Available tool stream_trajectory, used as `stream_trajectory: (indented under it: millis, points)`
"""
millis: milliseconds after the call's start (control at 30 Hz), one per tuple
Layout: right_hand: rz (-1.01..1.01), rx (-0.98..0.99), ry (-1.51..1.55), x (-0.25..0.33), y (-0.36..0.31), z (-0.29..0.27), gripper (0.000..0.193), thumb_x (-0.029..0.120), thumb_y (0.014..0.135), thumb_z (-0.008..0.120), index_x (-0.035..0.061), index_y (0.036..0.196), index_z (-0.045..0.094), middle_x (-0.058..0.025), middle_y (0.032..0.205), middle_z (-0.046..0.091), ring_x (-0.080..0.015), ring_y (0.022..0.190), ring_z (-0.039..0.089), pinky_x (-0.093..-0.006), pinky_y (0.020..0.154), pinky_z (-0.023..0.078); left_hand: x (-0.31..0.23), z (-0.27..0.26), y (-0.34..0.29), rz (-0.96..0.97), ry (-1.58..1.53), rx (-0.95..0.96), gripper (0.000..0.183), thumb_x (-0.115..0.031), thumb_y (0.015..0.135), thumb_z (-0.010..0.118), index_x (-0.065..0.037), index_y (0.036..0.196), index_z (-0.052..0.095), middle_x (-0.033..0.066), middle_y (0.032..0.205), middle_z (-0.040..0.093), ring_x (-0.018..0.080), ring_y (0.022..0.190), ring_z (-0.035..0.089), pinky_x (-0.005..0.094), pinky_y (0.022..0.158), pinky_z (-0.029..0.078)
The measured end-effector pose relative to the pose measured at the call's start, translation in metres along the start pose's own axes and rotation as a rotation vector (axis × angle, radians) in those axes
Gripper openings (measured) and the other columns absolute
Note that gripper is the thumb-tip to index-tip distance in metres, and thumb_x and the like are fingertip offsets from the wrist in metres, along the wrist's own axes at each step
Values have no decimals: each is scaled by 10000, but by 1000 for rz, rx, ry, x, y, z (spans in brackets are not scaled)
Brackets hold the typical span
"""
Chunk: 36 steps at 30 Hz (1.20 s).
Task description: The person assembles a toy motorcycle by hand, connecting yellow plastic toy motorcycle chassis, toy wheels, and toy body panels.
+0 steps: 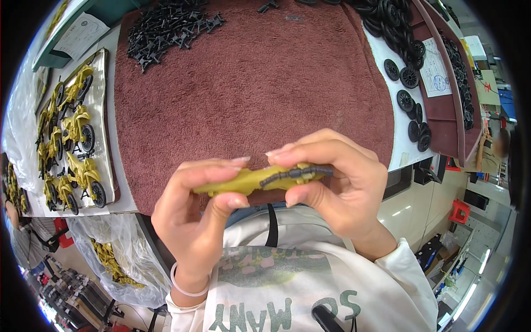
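Between my two hands is a yellow toy motorcycle body (247,181), held level near the front edge of the cloth. My left hand (193,205) pinches its left end between thumb and fingers. Gripping the right end is my right hand (343,182), where a black handlebar (293,174) lies across the yellow part. Fingers cover both ends of the body. No wheels show on it from this side.
A brown-red towel (249,83) covers the table. Small black parts (166,30) are heaped at its far left. Black wheels (406,99) lie on the right beside a dark red bin (451,124). Yellow toy motorcycles (83,171) with wheels stand on a tray at left.
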State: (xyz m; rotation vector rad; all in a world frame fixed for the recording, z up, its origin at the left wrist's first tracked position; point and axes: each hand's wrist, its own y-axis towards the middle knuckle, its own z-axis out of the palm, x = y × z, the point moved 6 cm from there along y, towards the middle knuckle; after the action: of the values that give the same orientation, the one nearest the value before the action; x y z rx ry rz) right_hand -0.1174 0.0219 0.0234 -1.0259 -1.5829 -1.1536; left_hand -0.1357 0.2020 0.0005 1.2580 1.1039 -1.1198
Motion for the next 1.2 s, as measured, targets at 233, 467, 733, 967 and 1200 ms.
stream_trajectory:
  millis: [233,467,733,967,1200]
  points:
    - [-15,13,60,6,-4,-7,295,5,758,799,-45,1024,681,-121,929,673,-156,823,678,-250,698,546,-13,5,-5,113,15,11,291,-44,778,802,59,973,613,181,942,663,265,935,684,326,805,549]
    - [423,362,261,-3,9,-6,345,-37,714,794,-63,1036,670,-106,902,686,-146,856,673,-270,789,545,-34,8,14,-177,148,137,411,-149,804,812,41,1063,556,169,971,660,195,837,670,258,770,512]
    - [234,325,247,-7,3,7,354,-26,682,813,-61,1009,681,-147,1002,674,-192,893,668,-290,771,526,-16,1,0,-57,-488,-49,743,-236,604,944,49,1154,534,175,1084,620,241,992,642,326,897,503]
    - [57,198,252,-3,4,13,370,-51,717,780,-2,1071,681,-119,1035,666,-207,939,666,-322,800,525,-12,9,-19,146,-45,-85,289,-35,748,816,45,974,655,164,967,675,242,928,646,337,850,511]
    - [24,162,193,2,-3,21,337,-21,734,778,21,1059,698,-113,1008,669,-215,926,681,-289,774,534,-9,11,-27,202,36,-80,250,-13,737,800,31,947,671,139,932,686,242,882,630,357,809,502]
